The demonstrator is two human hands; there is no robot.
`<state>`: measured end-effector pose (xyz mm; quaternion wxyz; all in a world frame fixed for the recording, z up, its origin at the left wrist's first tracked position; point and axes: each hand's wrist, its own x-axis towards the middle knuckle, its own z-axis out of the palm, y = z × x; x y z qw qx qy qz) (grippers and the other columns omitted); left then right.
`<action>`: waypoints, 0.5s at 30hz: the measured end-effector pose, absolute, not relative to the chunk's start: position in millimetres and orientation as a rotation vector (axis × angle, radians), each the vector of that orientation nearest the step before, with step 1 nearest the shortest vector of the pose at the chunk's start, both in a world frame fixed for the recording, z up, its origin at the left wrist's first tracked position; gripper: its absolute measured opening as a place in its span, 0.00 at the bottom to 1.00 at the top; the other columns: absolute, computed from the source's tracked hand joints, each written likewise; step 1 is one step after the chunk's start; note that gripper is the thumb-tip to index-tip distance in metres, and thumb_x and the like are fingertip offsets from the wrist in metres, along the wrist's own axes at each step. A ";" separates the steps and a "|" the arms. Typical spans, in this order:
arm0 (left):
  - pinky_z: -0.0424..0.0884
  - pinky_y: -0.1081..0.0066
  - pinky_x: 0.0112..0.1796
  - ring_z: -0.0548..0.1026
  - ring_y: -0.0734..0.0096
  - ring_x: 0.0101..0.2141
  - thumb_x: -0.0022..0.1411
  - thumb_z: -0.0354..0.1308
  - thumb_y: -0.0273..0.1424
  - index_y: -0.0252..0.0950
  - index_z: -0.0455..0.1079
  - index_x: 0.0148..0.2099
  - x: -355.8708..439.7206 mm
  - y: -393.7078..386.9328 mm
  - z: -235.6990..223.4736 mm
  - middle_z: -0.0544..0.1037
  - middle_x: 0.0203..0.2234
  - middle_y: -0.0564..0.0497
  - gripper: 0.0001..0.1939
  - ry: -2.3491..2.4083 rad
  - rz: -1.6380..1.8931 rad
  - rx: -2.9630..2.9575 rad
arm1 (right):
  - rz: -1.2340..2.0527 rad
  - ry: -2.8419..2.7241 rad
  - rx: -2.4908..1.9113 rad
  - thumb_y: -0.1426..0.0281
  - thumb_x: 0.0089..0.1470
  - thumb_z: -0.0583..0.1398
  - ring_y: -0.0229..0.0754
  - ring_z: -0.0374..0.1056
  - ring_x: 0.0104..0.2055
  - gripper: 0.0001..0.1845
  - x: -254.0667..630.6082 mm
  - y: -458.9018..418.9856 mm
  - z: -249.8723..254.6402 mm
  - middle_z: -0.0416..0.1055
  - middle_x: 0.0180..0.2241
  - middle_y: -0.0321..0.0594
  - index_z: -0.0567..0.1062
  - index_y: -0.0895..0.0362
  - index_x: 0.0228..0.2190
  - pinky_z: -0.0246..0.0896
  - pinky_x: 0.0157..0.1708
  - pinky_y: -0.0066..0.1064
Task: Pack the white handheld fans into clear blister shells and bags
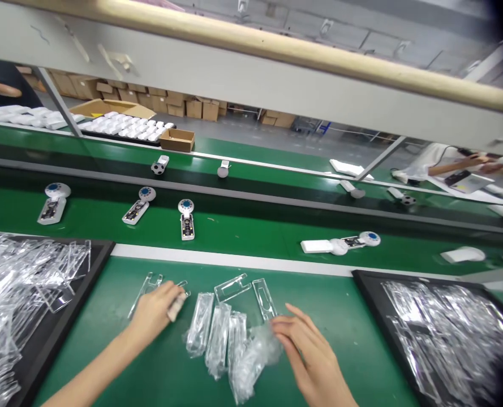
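Left hand (153,311) closed on small pale strip (175,307); right hand (308,356) held open against film-bagged clear plastic holders (217,339), laid on green desk (344,316); unbagged clear holders (232,288) placed just beyond.

Bagged plastic parts (217,333) on bench (327,316), trays (67,308) either side
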<state>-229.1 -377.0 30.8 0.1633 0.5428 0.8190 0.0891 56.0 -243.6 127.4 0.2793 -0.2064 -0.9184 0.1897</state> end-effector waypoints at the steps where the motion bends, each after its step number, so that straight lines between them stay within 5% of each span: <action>1: 0.66 0.72 0.37 0.74 0.67 0.41 0.67 0.37 0.34 0.41 0.68 0.46 -217.0 -366.8 27.1 0.74 0.42 0.48 0.18 2.256 0.220 1.595 | 0.536 -2.447 -0.566 0.77 0.57 0.52 0.40 0.70 0.33 0.10 54.1 -245.1 130.1 0.72 0.29 0.36 0.68 0.51 0.36 0.65 0.43 0.39; 5: 0.67 0.68 0.36 0.76 0.60 0.40 0.62 0.45 0.28 0.39 0.64 0.54 -189.8 -330.7 10.1 0.71 0.46 0.44 0.19 2.161 0.075 1.556 | 0.624 -2.340 -0.702 0.74 0.59 0.51 0.39 0.67 0.27 0.09 42.8 -246.5 136.5 0.70 0.26 0.36 0.69 0.51 0.34 0.62 0.27 0.29; 9: 0.67 0.69 0.33 0.77 0.62 0.35 0.57 0.49 0.26 0.40 0.70 0.42 -193.0 -318.0 1.3 0.74 0.38 0.48 0.12 2.114 0.067 1.519 | 0.851 -2.506 -0.891 0.71 0.59 0.51 0.39 0.70 0.30 0.09 12.9 -246.3 101.9 0.74 0.30 0.36 0.70 0.52 0.39 0.61 0.30 0.28; 12: 0.66 0.70 0.33 0.76 0.64 0.35 0.57 0.48 0.25 0.39 0.69 0.36 -198.1 -316.4 1.4 0.74 0.35 0.49 0.10 2.094 0.086 1.497 | 0.871 -2.828 -1.046 0.75 0.53 0.56 0.42 0.72 0.32 0.19 -15.5 -249.3 51.6 0.76 0.34 0.37 0.68 0.51 0.47 0.60 0.32 0.29; 15: 0.65 0.70 0.34 0.76 0.64 0.35 0.58 0.46 0.23 0.38 0.68 0.35 -199.0 -316.1 2.8 0.75 0.34 0.48 0.11 2.092 0.113 1.490 | 0.831 -2.931 -1.061 0.79 0.48 0.58 0.44 0.73 0.33 0.16 -33.9 -251.2 14.3 0.75 0.34 0.38 0.73 0.52 0.40 0.58 0.32 0.30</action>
